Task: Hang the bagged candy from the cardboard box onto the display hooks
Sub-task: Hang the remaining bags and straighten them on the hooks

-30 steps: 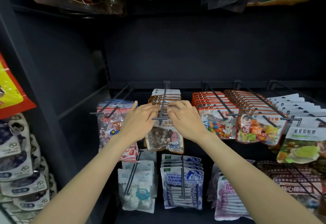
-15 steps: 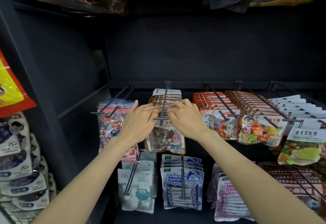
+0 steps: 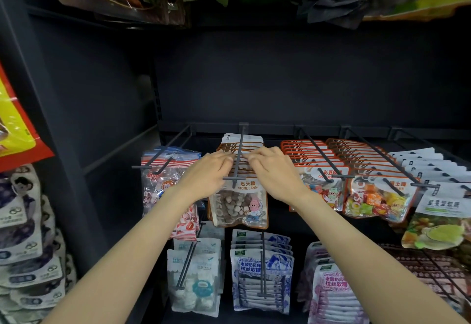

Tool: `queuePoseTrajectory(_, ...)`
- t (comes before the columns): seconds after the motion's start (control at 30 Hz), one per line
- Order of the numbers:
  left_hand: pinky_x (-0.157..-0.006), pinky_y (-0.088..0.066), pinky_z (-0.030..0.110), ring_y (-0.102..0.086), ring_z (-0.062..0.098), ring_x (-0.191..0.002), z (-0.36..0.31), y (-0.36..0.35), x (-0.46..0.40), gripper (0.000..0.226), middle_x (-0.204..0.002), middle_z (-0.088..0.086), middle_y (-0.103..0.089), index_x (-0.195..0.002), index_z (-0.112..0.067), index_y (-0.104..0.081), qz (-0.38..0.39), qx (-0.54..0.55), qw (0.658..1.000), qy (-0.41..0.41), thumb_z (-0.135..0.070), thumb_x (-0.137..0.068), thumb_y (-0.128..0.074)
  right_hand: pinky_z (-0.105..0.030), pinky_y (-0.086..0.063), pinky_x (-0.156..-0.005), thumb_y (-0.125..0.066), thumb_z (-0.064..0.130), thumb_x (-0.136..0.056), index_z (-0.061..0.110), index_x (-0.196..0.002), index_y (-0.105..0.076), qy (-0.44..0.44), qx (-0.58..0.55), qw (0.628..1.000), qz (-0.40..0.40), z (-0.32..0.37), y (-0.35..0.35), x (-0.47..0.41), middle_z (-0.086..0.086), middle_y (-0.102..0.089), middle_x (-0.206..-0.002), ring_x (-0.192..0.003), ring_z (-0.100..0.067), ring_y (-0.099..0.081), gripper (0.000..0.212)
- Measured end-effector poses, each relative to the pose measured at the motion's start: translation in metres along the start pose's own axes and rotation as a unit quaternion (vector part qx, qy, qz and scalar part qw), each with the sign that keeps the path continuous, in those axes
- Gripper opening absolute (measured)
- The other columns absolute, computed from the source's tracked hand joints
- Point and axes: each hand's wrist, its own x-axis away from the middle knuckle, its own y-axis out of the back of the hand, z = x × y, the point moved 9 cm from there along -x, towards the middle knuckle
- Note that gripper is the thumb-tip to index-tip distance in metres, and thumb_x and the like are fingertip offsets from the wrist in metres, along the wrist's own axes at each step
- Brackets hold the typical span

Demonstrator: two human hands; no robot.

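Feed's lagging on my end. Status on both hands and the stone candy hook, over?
Left hand and right hand both on the stone candy bags, fingers at the bag tops either side of the hook. Front bag hangs on it. Nothing blocking.

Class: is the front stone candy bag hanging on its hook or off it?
On. The hook runs through the top of the stone candy bag, which hangs free below its crossbar, bags queued behind it.
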Motion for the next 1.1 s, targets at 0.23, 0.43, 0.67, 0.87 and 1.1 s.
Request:
queuePoseTrajectory(0.23, -0.119, -0.011, 0.033, -0.02, 0.008, -0.143, 0.006, -0.009, 0.001, 0.046, -0.156, -0.005, -0.024, -0.15, -0.019, -0.027, 0.0, 0.0, 1.0, 0.003, -0.029, -0.105, -0.021, -0.038, -0.034, -0.097, -0.025, 0.028, -0.102, 0.015, -0.113, -0.064, -0.012, -0.012, 0.999, 0.045, -0.006, -0.012, -0.003, 0.003, -0.06, -0.124, -0.118, -0.017, -0.042, 0.043)
queuePoseTrajectory(0.43, -0.118, -0.011, 0.028, -0.016, 0.011, -0.145, 0.008, -0.003, -0.004, 0.046, -0.156, 0.0, -0.023, -0.15, -0.013, -0.024, -0.02, 0.034, 0.999, 0.016, -0.025, -0.105, -0.019, -0.04, -0.029, -0.106, -0.023, 0.038, -0.104, 0.022, -0.134, -0.053, -0.025, -0.025, 0.999, 0.029, -0.009, -0.009, -0.008, 0.009, -0.046, -0.143, -0.129, -0.016, -0.036, 0.046)
queuePoseTrajectory(0.67, -0.118, -0.017, 0.031, -0.023, 0.013, -0.143, 0.013, -0.008, -0.008, 0.047, -0.155, 0.003, -0.027, -0.148, -0.011, -0.029, -0.009, 0.039, 0.999, 0.019, -0.026, -0.104, -0.018, -0.036, -0.029, -0.098, -0.024, 0.037, -0.103, 0.017, -0.123, -0.06, -0.024, -0.018, 0.999, 0.036, -0.014, -0.009, -0.01, 0.006, -0.055, -0.132, -0.12, -0.015, -0.038, 0.046)
queuePoseTrajectory(0.87, -0.117, -0.016, 0.029, -0.024, 0.012, -0.142, 0.015, -0.003, -0.01, 0.046, -0.153, 0.0, -0.032, -0.146, -0.015, -0.034, -0.039, 0.049, 0.998, 0.03, -0.027, -0.105, -0.019, -0.039, -0.027, -0.103, -0.022, 0.038, -0.103, 0.022, -0.132, -0.055, -0.022, -0.021, 0.999, 0.027, -0.016, -0.008, -0.017, 0.009, -0.048, -0.141, -0.125, -0.014, -0.035, 0.046)
queuePoseTrajectory(1.1, -0.119, -0.014, 0.035, -0.018, 0.015, -0.145, 0.014, -0.012, -0.022, 0.046, -0.157, 0.002, -0.02, -0.149, -0.009, -0.025, 0.032, -0.006, 0.999, 0.019, -0.019, -0.105, -0.018, -0.041, -0.029, -0.102, -0.02, 0.036, -0.103, 0.02, -0.135, -0.051, -0.02, 0.019, 0.997, 0.073, -0.017, -0.014, -0.018, 0.005, -0.047, -0.142, -0.124, -0.02, -0.038, 0.047)
